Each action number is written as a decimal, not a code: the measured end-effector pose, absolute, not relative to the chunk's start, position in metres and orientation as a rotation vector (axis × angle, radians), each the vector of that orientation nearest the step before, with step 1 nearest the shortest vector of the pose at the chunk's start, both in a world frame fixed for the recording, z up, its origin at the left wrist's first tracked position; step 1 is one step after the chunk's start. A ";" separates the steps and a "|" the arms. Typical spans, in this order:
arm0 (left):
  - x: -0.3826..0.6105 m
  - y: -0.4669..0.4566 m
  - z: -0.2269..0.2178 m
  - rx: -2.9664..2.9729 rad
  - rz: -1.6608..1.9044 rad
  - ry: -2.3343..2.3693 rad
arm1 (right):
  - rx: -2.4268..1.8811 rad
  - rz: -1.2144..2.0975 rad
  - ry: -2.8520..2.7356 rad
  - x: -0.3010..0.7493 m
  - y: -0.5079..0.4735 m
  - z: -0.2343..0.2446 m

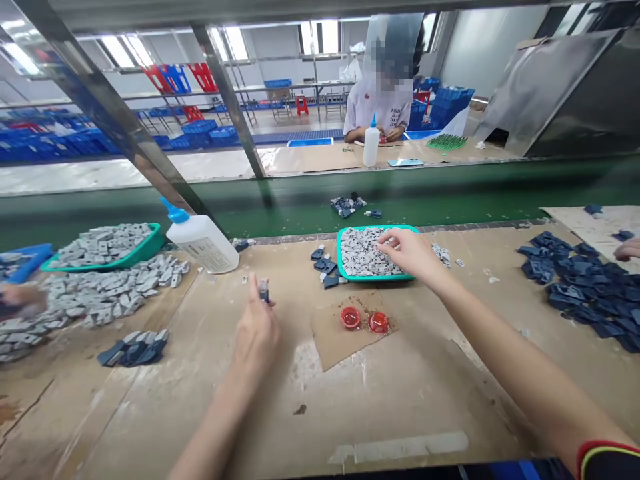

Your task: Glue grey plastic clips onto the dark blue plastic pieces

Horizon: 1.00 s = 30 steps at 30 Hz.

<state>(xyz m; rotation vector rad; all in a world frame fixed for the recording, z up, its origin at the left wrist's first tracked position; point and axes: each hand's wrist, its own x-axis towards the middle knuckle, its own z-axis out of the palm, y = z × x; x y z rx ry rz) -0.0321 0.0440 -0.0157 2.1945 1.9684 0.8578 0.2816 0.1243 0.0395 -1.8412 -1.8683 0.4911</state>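
The left hand (257, 333) is over the open middle of the table (410, 393) and grasps a small dark part (263, 291) between the fingertips. The part sticks up out of the fingers. Its long axis runs away from the wrist, toward the green belt (300, 200), but it is too small to tell which end is which.

The right hand (407, 253) lies over the right part of the green tray (341, 267), with bent fingers touching the grey pieces (360, 253) inside. If it already pinches one piece, I cannot tell.

Around the left hand there is free room on every side. The glue bottle (203, 243) lies tilted well to its left, and a loose piece of cardboard (340, 350) with two red caps (351, 317) is to its right, between both arms. The tray stands near the far edge of the table, just before the belt, and some blue parts (324, 267) lie beside its left wall. A big heap of dark blue parts (585, 287) fills the right side, well apart from the tray. At the right edge another person's fingers (629, 249) are near that heap
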 end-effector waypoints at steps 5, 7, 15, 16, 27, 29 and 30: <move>-0.094 0.075 -0.022 2.137 0.565 2.061 | -1.887 0.452 -1.879 0.301 0.170 0.015; -0.105 0.079 -0.020 2.109 0.552 2.052 | -1.871 0.461 -1.894 0.297 0.174 0.013; -0.131 0.081 -0.029 2.214 0.592 2.035 | -1.906 0.450 -1.962 0.280 0.176 0.014; -0.134 0.081 -0.030 2.248 0.579 2.054 | -1.907 0.469 -1.992 0.281 0.179 0.017; -0.027 0.232 0.049 2.447 0.453 1.638 | -1.862 0.710 -2.388 0.282 0.323 0.067; -0.012 0.291 0.043 2.426 0.361 1.610 | -1.850 0.752 -2.455 0.271 0.358 0.054; -0.007 0.318 0.037 2.416 0.326 1.604 | -1.829 0.764 -2.491 0.266 0.373 0.046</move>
